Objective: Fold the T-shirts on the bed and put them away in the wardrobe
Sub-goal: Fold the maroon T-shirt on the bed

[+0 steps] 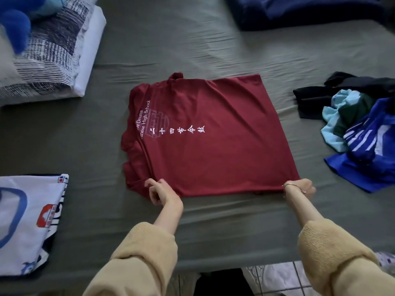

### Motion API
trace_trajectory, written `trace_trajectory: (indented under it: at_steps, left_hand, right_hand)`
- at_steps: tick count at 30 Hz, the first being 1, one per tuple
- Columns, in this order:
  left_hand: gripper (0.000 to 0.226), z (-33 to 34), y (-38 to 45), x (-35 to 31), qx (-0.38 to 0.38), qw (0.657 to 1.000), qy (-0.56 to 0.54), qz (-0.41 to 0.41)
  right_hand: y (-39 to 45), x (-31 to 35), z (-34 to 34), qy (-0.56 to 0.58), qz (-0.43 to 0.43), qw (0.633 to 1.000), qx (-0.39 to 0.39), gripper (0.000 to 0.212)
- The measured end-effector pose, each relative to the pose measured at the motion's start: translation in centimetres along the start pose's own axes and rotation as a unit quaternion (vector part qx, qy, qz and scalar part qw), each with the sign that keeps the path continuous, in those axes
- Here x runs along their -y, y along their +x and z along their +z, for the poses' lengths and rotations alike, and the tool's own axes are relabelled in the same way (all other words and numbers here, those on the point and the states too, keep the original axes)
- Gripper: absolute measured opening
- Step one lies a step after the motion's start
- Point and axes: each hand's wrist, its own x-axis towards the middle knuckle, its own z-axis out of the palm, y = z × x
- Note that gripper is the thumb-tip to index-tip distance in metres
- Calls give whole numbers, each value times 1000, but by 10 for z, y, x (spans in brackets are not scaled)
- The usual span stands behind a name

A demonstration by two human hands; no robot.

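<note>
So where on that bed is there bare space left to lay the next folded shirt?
Bare grey sheet runs beyond the maroon T-shirt, between the pillow and the dark blue garment. Another strip lies near the bed's edge, between the sleeves. The right side is crowded with the pile of unfolded clothes; the folded white T-shirt fills the near left.

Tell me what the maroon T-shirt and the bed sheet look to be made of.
Maroon T-shirt: looks like soft matte knit, probably cotton jersey; it lies limp with gentle creases, its white print flat. Bed sheet: thin grey-green woven cloth, matte, with fine ripples; exact fibre can't be told.
</note>
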Motion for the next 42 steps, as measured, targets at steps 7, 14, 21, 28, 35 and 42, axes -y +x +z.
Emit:
trace_trajectory:
  at_steps: [7, 14, 21, 28, 35, 42]
  left_hand:
    - [33, 8, 1, -5, -134, 984, -76, 91]
    - [30, 31, -6, 4, -182, 961, -168, 121]
    - [34, 21, -8, 11, -128, 972, -104, 165]
    - [33, -29, 26, 31, -97, 959, -224, 148]
    - [28, -67, 71, 35, -160, 895, -395, 130]
    - [24, -137, 152, 33, -223, 859, -444, 126]
  right_hand:
    - [13, -14, 5, -97, -98, 990, -25, 30]
    - [9, -29, 5, -283, -225, 932, -4, 32]
    - [10, -24, 13, -436, -259, 861, -41, 34]
    - [21, 15, 21, -520, -270, 805, -93, 38]
    - [33, 81, 55, -397, -339, 853, -9, 39]
    - [58, 183, 112, -346, -429, 834, 12, 30]
